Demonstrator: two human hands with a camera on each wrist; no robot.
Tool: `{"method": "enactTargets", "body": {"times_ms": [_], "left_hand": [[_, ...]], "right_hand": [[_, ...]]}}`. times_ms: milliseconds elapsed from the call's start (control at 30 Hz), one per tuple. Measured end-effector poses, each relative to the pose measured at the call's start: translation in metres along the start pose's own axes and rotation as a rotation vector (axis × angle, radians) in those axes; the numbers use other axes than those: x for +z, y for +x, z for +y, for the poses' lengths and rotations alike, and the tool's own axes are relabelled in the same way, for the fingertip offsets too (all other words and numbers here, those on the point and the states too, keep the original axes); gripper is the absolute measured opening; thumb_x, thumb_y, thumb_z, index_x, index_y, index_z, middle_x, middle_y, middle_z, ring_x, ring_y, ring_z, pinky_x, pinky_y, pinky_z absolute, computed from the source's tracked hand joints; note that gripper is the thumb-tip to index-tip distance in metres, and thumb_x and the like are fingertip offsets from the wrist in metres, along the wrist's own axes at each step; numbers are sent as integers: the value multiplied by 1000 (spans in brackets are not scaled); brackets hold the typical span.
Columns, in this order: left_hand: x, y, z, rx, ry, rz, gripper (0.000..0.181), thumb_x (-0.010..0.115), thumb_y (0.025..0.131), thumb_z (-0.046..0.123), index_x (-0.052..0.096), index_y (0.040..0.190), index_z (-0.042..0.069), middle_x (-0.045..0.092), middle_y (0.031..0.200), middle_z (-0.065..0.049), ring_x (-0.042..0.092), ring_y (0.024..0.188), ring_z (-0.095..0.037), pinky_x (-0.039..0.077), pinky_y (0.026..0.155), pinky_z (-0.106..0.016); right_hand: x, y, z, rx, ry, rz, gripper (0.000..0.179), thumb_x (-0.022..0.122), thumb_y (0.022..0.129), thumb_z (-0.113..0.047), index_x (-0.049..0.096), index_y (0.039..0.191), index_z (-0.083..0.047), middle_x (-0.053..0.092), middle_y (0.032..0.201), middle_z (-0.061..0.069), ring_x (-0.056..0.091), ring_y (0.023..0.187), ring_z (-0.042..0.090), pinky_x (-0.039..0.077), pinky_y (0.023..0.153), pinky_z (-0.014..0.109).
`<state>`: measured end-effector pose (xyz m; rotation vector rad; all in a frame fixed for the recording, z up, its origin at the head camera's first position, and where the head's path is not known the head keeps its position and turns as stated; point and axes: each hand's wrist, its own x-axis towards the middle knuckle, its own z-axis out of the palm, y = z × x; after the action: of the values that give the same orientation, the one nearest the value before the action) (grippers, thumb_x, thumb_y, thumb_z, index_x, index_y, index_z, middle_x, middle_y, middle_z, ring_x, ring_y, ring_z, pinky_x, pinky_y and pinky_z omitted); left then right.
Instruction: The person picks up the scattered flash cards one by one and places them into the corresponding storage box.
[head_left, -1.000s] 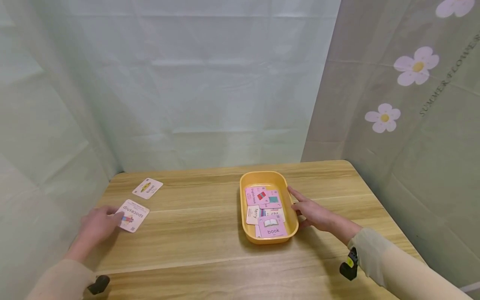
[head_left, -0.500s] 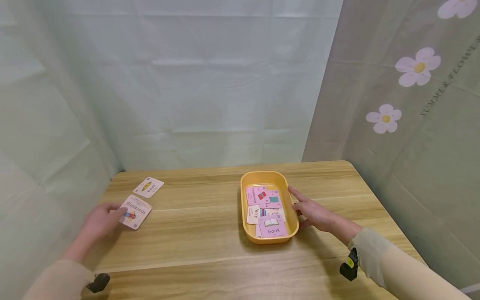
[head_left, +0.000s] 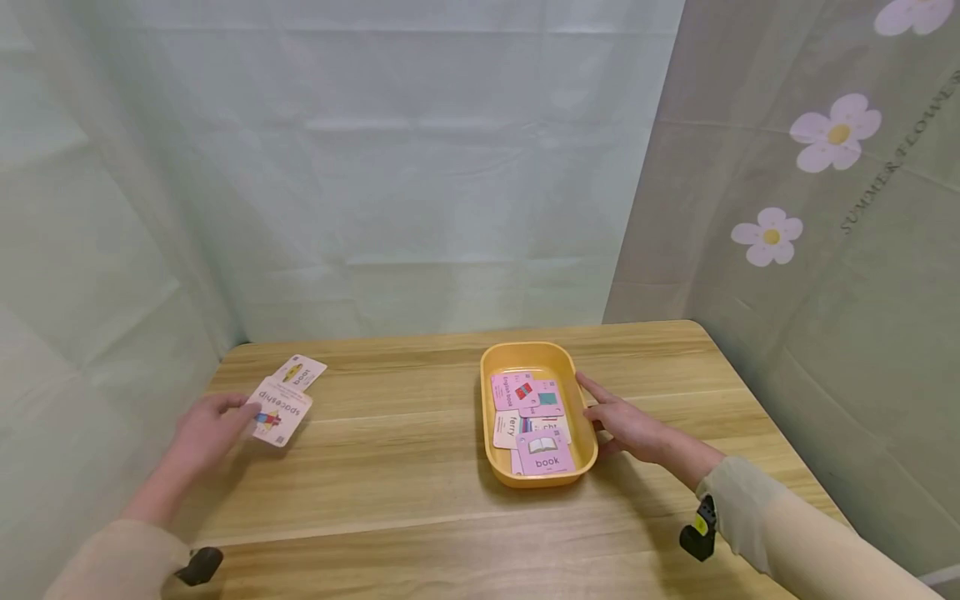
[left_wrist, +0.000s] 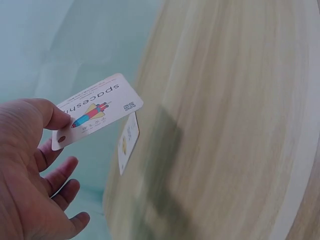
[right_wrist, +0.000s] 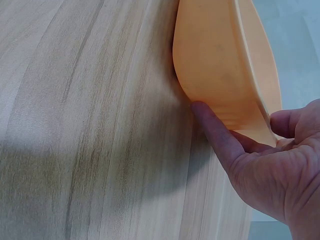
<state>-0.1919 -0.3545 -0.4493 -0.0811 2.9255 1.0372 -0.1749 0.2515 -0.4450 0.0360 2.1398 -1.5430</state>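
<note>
My left hand [head_left: 212, 432] pinches a white flashcard marked "spaceship" [head_left: 287, 406] between thumb and finger. In the left wrist view that card [left_wrist: 97, 107] is lifted off the table, a rocket printed on it, the other fingers hanging loosely below. Behind it lies a "boat" card [head_left: 303, 372], partly covered in the head view. On the right, my right hand [head_left: 628, 427] rests against the outer side of a yellow tray [head_left: 491, 454]. The right wrist view shows extended fingers [right_wrist: 215, 132] touching the tray wall [right_wrist: 212, 65]. Several cards, including a pink "book" card [head_left: 546, 454], overlap inside the tray.
The wooden table [head_left: 390, 467] has pale cloth [head_left: 420, 167] hanging behind it and at both sides. A flower-printed cloth [head_left: 832, 275] is on the right. Black wrist straps [head_left: 697, 533] show on the sleeves.
My left hand has lifted the spaceship card and moved it slightly forward and right, so it overlaps the boat card in view. The right hand and tray stay put.
</note>
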Motion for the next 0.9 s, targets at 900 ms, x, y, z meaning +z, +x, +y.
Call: {"method": "enactTargets", "body": {"times_ms": [900], "left_hand": [[18, -6, 60, 139, -81, 59, 51, 55, 105, 42, 62, 123, -5, 54, 136, -32, 46, 116, -43, 37, 93, -54]], "right_hand": [[1, 0, -1, 6, 0, 4, 69, 40, 108, -15, 7, 166, -33, 10, 168, 20, 46, 133, 42, 51, 94, 63]]}}
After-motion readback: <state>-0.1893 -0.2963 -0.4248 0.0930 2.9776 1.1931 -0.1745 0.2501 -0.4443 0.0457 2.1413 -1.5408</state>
